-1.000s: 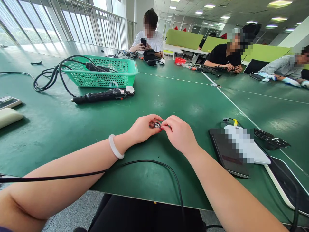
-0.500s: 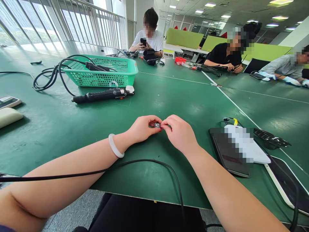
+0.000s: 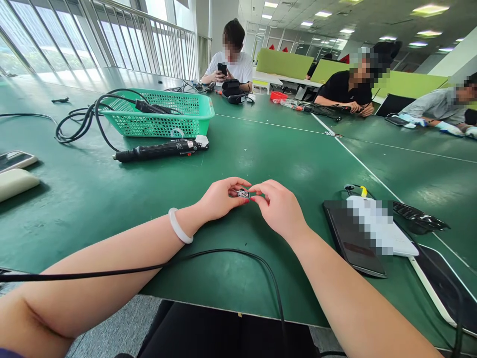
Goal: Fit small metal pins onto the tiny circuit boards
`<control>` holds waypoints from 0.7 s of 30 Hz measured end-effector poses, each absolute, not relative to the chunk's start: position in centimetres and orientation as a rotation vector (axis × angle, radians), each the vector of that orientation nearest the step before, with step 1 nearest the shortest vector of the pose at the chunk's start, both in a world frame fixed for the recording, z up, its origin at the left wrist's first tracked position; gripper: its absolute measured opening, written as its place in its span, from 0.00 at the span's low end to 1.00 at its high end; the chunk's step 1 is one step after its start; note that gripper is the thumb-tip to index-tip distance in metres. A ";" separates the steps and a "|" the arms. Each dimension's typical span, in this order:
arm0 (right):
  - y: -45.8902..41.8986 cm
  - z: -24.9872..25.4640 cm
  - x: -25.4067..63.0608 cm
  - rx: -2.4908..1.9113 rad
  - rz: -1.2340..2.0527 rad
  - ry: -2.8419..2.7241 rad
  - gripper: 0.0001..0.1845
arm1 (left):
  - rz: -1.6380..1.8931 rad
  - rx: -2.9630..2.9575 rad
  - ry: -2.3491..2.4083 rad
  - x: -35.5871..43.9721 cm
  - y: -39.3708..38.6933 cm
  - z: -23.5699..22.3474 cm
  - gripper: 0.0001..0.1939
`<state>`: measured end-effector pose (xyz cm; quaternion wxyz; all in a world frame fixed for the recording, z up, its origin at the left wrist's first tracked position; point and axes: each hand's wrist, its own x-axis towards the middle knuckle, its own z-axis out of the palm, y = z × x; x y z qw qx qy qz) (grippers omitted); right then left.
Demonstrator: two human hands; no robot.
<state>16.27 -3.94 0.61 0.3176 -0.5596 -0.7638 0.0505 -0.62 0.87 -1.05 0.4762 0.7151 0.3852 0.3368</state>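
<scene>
Two pale handheld items lie at far left, one of them a cream rounded object [image 3: 18,184]. Next, a green plastic basket [image 3: 186,125] with a black cylindrical power tool [image 3: 156,150] just in front, both on the green surface [image 3: 223,278]. Left hand [image 3: 219,200] grasps a small silver-and-black piece [image 3: 243,194] by its fingertips, above the surface; right hand [image 3: 281,209] has thumb and forefinger at its right end, cannot tell if gripping. Handling is underway; how much is done or left, cannot tell. Black cable [image 3: 231,250] crosses left forearm, might snag. Black flat device [image 3: 352,243] at right, apart from both hands.
</scene>
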 end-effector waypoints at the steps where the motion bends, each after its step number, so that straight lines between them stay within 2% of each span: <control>1: -3.9 0.6 16.3 -1.472 0.142 -2.014 0.11 | 0.824 1.744 0.937 -0.6 0.9 -1.0 0.21; 21: -3.6 -0.1 16.3 -1.527 0.037 -2.081 0.12 | 0.835 1.889 1.003 -0.9 0.6 0.0 0.29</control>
